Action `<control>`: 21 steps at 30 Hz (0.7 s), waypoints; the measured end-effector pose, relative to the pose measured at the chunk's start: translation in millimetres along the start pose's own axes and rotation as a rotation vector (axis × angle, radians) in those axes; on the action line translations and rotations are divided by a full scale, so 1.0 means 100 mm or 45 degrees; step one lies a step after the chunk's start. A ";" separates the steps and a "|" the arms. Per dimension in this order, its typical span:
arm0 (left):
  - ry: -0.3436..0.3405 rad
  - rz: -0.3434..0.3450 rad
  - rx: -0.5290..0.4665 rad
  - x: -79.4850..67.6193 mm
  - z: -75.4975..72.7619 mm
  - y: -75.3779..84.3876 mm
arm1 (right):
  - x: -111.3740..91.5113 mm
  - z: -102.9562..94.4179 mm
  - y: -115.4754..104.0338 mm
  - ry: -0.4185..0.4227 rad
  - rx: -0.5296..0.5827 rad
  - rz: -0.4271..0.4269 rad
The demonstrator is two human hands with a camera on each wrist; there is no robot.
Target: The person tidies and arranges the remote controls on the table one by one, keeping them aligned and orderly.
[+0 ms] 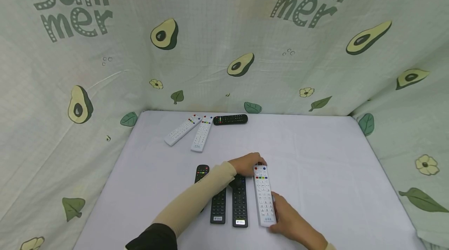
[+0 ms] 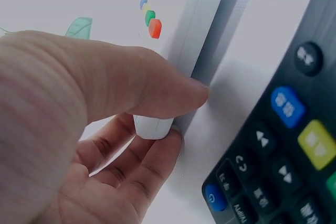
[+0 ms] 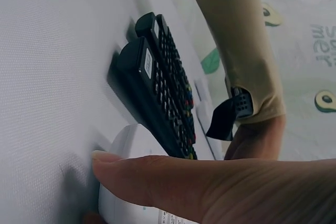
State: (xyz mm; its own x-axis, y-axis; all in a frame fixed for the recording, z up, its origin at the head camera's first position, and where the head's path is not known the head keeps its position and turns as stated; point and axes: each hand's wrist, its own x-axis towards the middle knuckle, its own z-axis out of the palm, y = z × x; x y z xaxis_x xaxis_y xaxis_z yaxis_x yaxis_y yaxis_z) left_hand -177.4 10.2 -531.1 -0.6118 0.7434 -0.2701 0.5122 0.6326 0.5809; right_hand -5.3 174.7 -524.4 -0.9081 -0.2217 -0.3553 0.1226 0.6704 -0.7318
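Nearest, the right hand (image 1: 289,219) holds the near end of the white remote (image 1: 264,195), its grip closed on the right edge, thumb at the end; most of its other fingers are hidden, even from the right wrist. That remote is at the right of a row on the desk (image 1: 333,172); whether it lies flat or sits slightly raised, I can't tell. Its long axis runs away from the person, leaning a little left, coloured buttons at the far end. Left of it lie three black remotes (image 1: 240,209); the left sleeve (image 1: 196,195) crosses them, hiding much of the leftmost and the far part of the middle one. Past those, the left hand (image 1: 246,163) has the white remote's far end between thumb and fingers, its grip no wider than the remote. Farther off, a pair of white remotes (image 1: 201,135) slant rightward, near a lone black remote (image 1: 230,119) lying crosswise.
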 end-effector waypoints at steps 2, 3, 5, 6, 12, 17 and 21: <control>0.000 0.002 0.005 -0.01 0.00 0.00 | 0.00 0.00 0.00 -0.004 -0.002 0.004; -0.001 0.003 0.009 -0.01 0.00 0.01 | 0.00 0.01 -0.01 -0.004 -0.011 0.009; -0.002 0.004 0.016 -0.01 -0.01 0.01 | 0.01 0.01 -0.03 -0.004 -0.028 0.021; -0.002 0.005 0.019 -0.01 0.00 0.01 | 0.01 0.01 -0.03 -0.002 -0.034 0.027; -0.009 0.006 0.031 -0.02 0.00 0.02 | 0.01 0.01 -0.05 -0.012 -0.070 0.063; -0.023 0.029 0.024 -0.03 0.00 0.00 | -0.01 -0.01 -0.03 -0.049 -0.041 0.034; -0.020 0.037 -0.026 -0.04 -0.03 -0.06 | -0.01 -0.05 -0.02 -0.105 0.002 -0.020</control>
State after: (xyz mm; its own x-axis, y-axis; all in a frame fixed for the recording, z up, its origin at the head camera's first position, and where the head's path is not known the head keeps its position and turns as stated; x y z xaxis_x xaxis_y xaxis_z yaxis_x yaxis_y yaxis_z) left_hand -179.8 2.7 -531.7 -0.5872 0.7650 -0.2646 0.5170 0.6060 0.6046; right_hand -7.0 177.7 -519.8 -0.8740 -0.2898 -0.3901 0.1092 0.6650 -0.7388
